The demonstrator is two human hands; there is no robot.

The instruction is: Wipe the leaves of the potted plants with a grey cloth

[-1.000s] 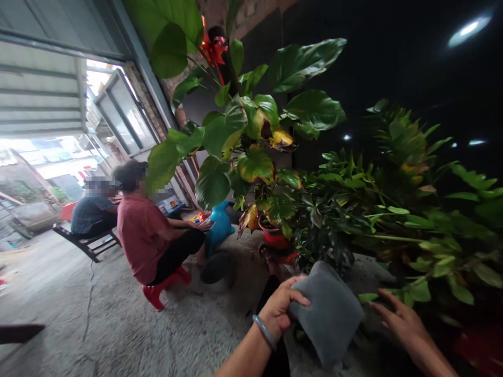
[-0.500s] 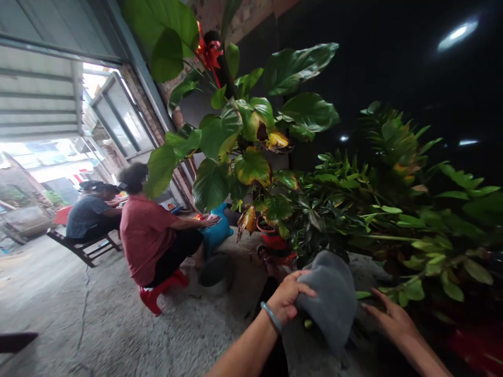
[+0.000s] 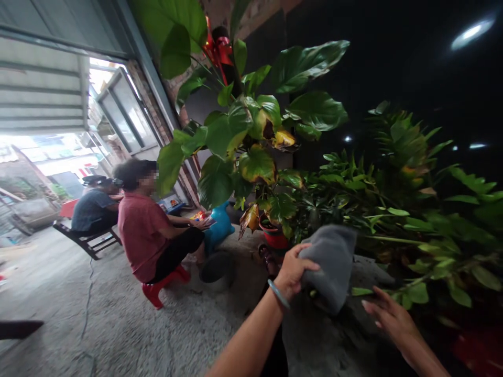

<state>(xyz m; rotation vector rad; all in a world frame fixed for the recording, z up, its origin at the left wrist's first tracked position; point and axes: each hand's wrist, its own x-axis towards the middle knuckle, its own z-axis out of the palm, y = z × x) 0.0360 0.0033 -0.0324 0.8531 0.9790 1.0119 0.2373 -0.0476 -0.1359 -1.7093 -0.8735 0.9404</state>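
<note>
A grey cloth (image 3: 332, 264) hangs from my left hand (image 3: 294, 269), whose fingers and thumb grip its left side. A pale bangle circles that wrist. My right hand (image 3: 387, 314) is held apart from the cloth, fingers stretched out, beside a green leaf (image 3: 362, 291) at the tip of a low plant stem. Whether its fingers touch the leaf I cannot tell. Leafy green plants (image 3: 353, 199) spread just beyond both hands. Left of them stands a tall broad-leaved plant (image 3: 257, 165) with some yellowed, browned leaves, near a red pot (image 3: 273, 233).
A person in a red shirt (image 3: 145, 235) sits on a red stool (image 3: 163, 288) to the left. Another person (image 3: 92, 207) sits farther back on a dark chair (image 3: 88, 241). A dark bucket (image 3: 217, 271) and a blue bag (image 3: 218, 228) stand near the first person. A cable (image 3: 87, 303) crosses the concrete floor.
My left hand has lifted the cloth slightly, and its shape has swung to the upper right. My right hand stays beside the leaf. The view has shifted a little to the left.
</note>
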